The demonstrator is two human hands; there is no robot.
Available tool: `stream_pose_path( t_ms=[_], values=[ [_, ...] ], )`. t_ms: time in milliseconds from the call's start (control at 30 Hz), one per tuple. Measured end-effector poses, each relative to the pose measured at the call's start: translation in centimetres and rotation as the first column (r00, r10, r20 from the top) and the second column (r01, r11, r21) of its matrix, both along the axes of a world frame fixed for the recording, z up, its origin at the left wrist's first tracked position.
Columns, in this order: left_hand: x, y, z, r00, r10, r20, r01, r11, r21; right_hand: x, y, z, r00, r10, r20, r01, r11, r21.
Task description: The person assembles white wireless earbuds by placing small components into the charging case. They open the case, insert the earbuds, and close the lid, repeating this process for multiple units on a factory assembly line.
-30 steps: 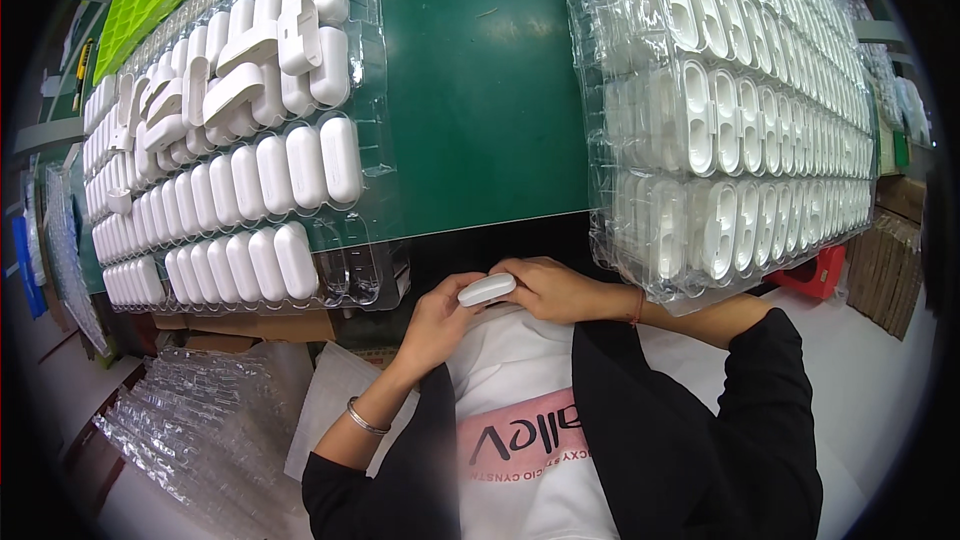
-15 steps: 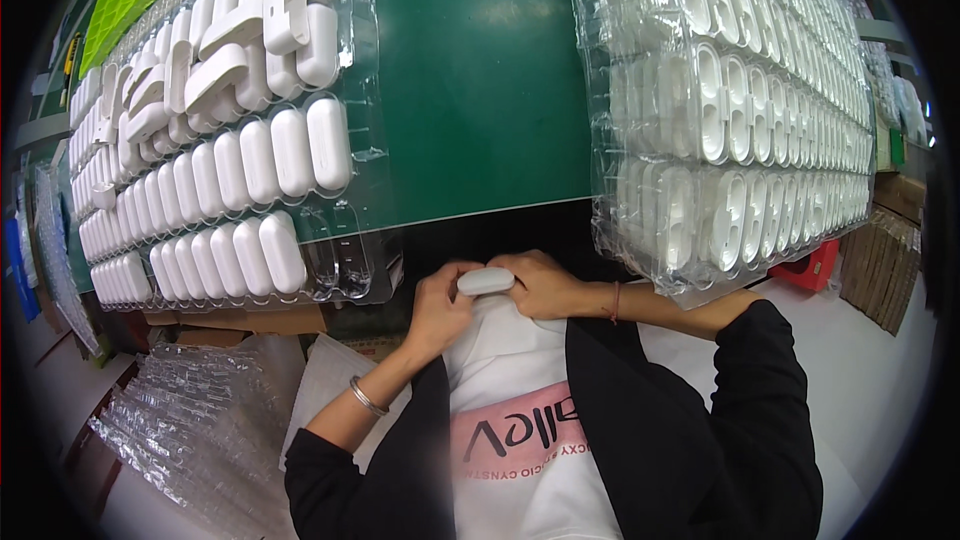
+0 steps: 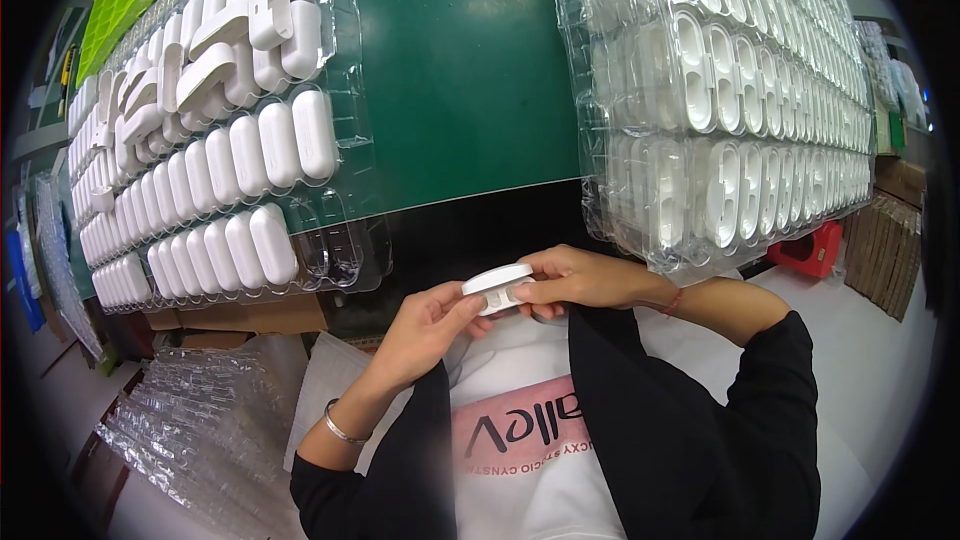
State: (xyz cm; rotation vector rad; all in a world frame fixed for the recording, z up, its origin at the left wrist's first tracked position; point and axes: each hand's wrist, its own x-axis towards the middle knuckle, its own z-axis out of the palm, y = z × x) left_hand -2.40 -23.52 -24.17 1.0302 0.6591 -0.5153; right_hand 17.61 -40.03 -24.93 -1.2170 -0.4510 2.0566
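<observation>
Close in front of my body, both hands hold a white oval earbud charging case (image 3: 497,276). Its lid is tipped up, and the inner side with its hollows shows. My left hand (image 3: 436,325) pinches the case's left end between thumb and fingers. The right end is gripped by my right hand (image 3: 572,278), with the thumb at the opening and fingertips beneath. At the left of the green table, a clear plastic tray (image 3: 335,202) bears rows of closed white cases (image 3: 268,245), with loose white pieces lying on top of the far rows.
On the right rises a stack of clear trays (image 3: 627,165) filled with white oval shells (image 3: 722,190). The green table (image 3: 460,80) lies between the trays. A red bin (image 3: 808,250) and cardboard (image 3: 885,265) are at far right. Crumpled clear plastic trays (image 3: 195,430) lie low at left.
The case has gone from closed to open, its inside now showing. My fingers have shifted to its two ends, the right thumb now at the opening. The view has moved slightly.
</observation>
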Motion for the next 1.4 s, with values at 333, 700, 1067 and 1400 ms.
stream_pose_path(
  t_ms=[333,700,1067,1400],
  values=[
    [-0.2,-1.1,2.5,0.988,0.150,0.024,-0.150,0.989,-0.021,-0.8,-0.4,2.3,0.982,-0.019,0.186,-0.008,0.989,0.145],
    [-0.3,-2.6,-0.4,0.987,0.120,0.106,-0.135,0.980,0.149,-1.5,0.0,0.1,0.891,0.052,0.451,-0.157,0.967,0.199],
    [0.2,-3.9,-6.0,0.977,0.149,0.150,-0.190,0.931,0.310,-3.3,-0.8,-5.4,0.719,-0.042,0.694,-0.137,0.970,0.200],
    [1.6,-2.0,0.7,0.961,0.232,0.150,-0.243,0.968,0.061,-2.3,-1.1,0.0,0.755,-0.372,0.540,0.112,0.885,0.452]
  ],
)
